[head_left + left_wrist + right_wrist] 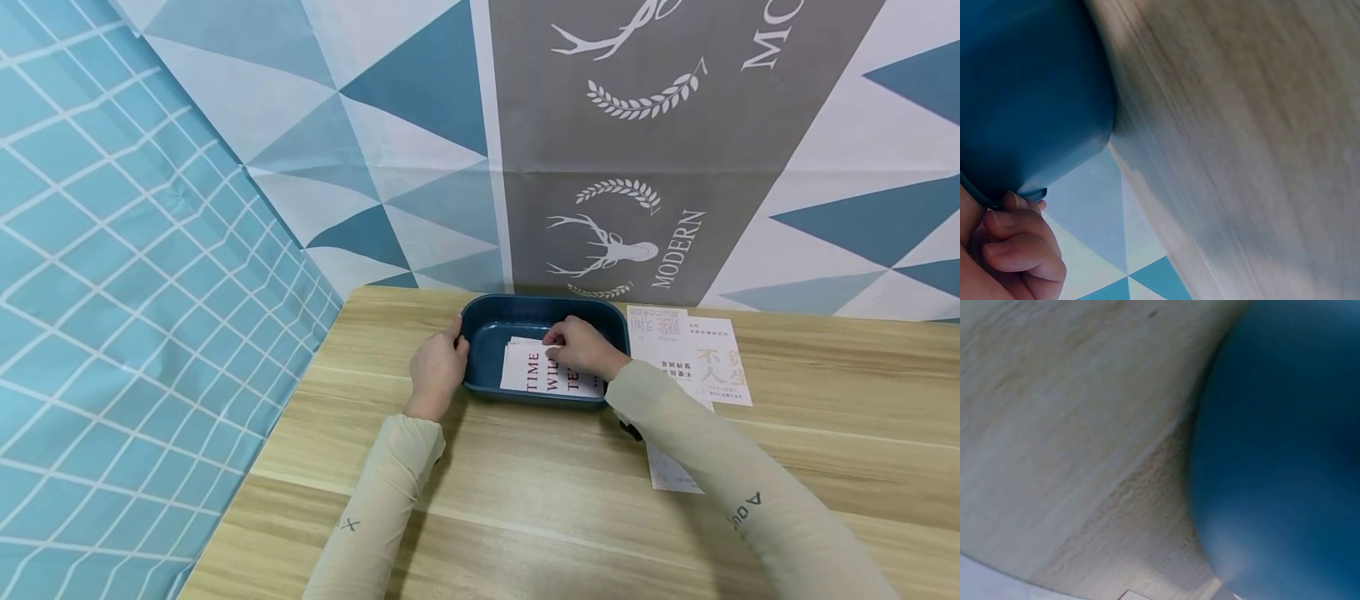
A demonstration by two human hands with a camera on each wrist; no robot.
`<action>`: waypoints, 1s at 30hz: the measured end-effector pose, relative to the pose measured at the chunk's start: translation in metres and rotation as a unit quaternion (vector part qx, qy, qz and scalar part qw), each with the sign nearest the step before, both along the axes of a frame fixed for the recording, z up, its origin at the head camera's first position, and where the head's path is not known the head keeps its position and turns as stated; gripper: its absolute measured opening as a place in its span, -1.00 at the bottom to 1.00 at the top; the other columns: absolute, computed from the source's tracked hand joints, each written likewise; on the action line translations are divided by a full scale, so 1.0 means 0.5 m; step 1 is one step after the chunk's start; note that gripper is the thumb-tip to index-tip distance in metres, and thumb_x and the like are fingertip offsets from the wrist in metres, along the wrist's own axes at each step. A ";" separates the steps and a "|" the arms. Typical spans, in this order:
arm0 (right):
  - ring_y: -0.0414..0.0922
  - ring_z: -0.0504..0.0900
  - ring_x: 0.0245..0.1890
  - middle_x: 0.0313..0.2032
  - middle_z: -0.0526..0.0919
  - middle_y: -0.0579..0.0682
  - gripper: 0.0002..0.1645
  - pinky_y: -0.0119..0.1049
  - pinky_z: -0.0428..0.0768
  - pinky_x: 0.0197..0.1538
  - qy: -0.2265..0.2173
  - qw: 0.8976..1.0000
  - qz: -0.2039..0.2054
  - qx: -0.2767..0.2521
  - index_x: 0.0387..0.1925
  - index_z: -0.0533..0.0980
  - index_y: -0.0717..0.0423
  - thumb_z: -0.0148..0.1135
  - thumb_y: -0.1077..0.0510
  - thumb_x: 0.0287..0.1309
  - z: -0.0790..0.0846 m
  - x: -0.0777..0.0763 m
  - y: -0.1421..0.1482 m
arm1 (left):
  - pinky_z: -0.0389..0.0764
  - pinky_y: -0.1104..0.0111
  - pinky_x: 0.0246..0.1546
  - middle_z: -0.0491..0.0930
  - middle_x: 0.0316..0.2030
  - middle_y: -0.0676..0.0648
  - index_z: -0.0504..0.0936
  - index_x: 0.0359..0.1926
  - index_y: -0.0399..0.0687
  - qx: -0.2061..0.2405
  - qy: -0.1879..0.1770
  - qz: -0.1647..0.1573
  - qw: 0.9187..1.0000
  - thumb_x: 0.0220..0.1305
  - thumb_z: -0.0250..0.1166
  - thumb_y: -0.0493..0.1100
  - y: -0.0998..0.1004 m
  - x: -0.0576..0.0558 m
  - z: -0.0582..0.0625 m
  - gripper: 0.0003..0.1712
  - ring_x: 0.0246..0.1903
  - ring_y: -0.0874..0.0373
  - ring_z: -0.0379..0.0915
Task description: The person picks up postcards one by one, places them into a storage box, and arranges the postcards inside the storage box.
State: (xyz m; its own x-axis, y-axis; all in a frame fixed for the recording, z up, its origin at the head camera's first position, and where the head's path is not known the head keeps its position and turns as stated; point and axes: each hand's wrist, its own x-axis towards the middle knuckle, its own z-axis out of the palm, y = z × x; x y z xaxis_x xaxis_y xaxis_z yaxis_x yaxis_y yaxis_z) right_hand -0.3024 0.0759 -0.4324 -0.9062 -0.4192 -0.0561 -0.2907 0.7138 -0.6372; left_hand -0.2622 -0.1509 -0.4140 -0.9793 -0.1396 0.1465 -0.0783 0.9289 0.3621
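A dark blue oblong tray (480,321) stands on the wooden table (525,500) near its far edge. My left hand (448,346) grips the tray's left rim. In the left wrist view its curled fingers (1019,240) sit under the rim of the tray (1029,94). My right hand (561,343) reaches into the tray and pinches the top of a white card (525,371) with red and dark lettering that lies inside. The right wrist view shows only the tray's outer wall (1285,456) and the table (1072,425); the hand is hidden there.
Two printed cards (693,358) lie on the table just right of the tray. Another sheet (670,473) lies partly under my right forearm. Patterned blue, white and grey cloth (637,167) hangs behind the table and along its left side.
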 end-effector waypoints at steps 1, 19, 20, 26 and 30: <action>-0.06 0.38 -0.30 -0.29 0.50 0.11 -0.75 -0.24 0.39 -0.21 0.003 1.000 0.001 0.003 -0.19 0.60 0.26 0.18 0.23 0.10 0.000 0.001 0.000 | 0.31 0.31 -0.64 0.53 -0.59 -0.08 0.42 0.26 0.15 0.001 0.001 0.000 1.000 0.32 0.07 -0.10 0.000 0.000 0.000 -0.52 -0.60 0.07 0.39; -0.08 0.39 -0.33 -0.31 0.45 0.04 -0.76 -0.29 0.36 -0.27 0.012 0.999 -0.005 0.043 -0.19 0.62 0.14 0.22 0.16 0.10 0.010 0.010 -0.001 | 0.29 0.33 -0.65 0.53 -0.61 -0.10 0.40 0.27 0.17 0.005 -0.001 -0.001 1.000 0.32 0.07 -0.10 -0.001 0.000 -0.002 -0.51 -0.63 0.06 0.37; -0.08 0.39 -0.33 -0.30 0.45 0.04 -0.76 -0.29 0.36 -0.28 0.012 0.999 -0.006 0.044 -0.18 0.62 0.14 0.21 0.15 0.11 0.011 0.011 -0.001 | 0.29 0.33 -0.65 0.55 -0.59 -0.10 0.41 0.27 0.17 0.006 0.000 -0.001 1.000 0.32 0.07 -0.10 -0.001 0.000 -0.001 -0.51 -0.62 0.06 0.38; -0.08 0.40 -0.34 -0.28 0.48 0.05 -0.73 -0.28 0.37 -0.29 0.024 0.998 -0.006 0.055 -0.15 0.61 0.13 0.15 0.12 0.17 0.020 0.014 0.004 | 0.32 0.32 -0.63 0.61 -0.52 -0.13 0.42 0.26 0.15 0.008 0.004 -0.002 1.000 0.31 0.07 -0.11 0.002 0.002 0.000 -0.52 -0.60 0.06 0.40; -0.08 0.41 -0.33 -0.25 0.49 0.06 -0.72 -0.26 0.40 -0.28 0.031 0.997 -0.008 0.065 -0.13 0.60 0.13 0.12 0.10 0.19 0.031 0.017 0.008 | 0.35 0.30 -0.61 0.62 -0.49 -0.14 0.42 0.26 0.14 0.009 0.004 0.001 1.000 0.31 0.07 -0.11 0.000 0.003 -0.002 -0.51 -0.57 0.05 0.43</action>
State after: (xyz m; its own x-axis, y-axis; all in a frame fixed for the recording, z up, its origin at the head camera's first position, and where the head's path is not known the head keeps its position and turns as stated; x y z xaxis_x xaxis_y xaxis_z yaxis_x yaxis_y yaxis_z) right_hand -0.2942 0.0800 -0.4171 -0.9157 -0.3984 -0.0522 -0.3154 0.7934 -0.5206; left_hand -0.2607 -0.1508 -0.4148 -0.9781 -0.1434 0.1510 -0.0765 0.9218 0.3800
